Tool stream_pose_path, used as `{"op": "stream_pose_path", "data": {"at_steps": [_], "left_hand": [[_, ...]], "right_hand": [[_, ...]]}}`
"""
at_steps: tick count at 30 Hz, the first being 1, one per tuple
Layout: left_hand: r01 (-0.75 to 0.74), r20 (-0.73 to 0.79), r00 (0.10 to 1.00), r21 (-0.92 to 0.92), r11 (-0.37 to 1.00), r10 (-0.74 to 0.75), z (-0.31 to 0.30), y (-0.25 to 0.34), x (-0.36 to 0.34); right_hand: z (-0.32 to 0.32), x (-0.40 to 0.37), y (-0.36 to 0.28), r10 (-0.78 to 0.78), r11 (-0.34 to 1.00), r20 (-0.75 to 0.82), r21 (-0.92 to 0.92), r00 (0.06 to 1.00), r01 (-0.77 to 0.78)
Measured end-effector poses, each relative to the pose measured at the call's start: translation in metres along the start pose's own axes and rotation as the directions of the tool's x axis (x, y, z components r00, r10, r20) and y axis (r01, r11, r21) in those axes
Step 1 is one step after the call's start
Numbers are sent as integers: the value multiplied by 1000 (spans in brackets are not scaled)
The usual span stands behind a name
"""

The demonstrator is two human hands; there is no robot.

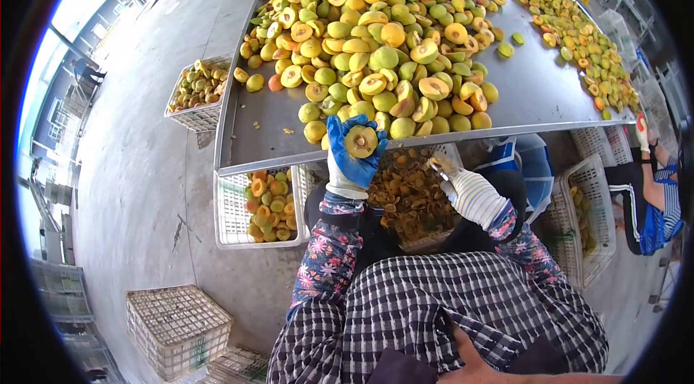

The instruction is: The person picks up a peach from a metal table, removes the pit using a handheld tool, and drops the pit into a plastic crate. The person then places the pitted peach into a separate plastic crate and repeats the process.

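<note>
My left hand (353, 152), in a blue glove over a white one, holds a halved fruit (361, 142) with its cut face and brown centre up, at the table's near edge. My right hand (466, 189), in a striped white glove, is closed around a small metal tool (440, 168) to the right of the fruit, apart from it. A large heap of yellow-green halved fruit (383, 58) lies on the metal table (282, 145) just beyond my hands. Below them, a crate of brown scraps (412, 199) stands between my knees.
Left of my legs is a white crate of fruit (230, 221); another fruit crate (196, 116) stands farther left. An empty-looking crate (179, 326) sits at lower left. At right are a crate (598, 218), a blue container (533, 167) and a co-worker's arm (654, 174).
</note>
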State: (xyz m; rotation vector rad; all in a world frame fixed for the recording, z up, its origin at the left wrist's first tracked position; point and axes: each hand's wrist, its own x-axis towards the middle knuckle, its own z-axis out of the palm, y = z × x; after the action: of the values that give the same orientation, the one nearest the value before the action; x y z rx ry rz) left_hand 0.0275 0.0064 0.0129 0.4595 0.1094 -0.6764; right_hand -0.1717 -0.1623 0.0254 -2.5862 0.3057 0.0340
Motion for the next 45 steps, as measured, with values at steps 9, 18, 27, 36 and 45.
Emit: {"op": "stream_pose_path", "data": {"at_steps": [9,18,27,36,45], "left_hand": [[144,-2,989,170,975,-146,-4,-25,-14],[-451,412,888,688,569,205,9,-54,-35],[-150,102,988,564,812,111,4,-56,-31],[-43,-9,998,694,719,69,-2,-53,-26],[-119,111,992,620,776,64,-17,-50,-17]], "right_hand": [[5,0,3,-137,980,-256,108,957,169],[-1,15,-43,-251,965,-333,-11,909,262],[17,18,-47,-196,961,-149,-225,969,160],[36,17,-35,-211,965,-35,-166,977,203],[20,28,-36,-210,978,56,1,976,210]]}}
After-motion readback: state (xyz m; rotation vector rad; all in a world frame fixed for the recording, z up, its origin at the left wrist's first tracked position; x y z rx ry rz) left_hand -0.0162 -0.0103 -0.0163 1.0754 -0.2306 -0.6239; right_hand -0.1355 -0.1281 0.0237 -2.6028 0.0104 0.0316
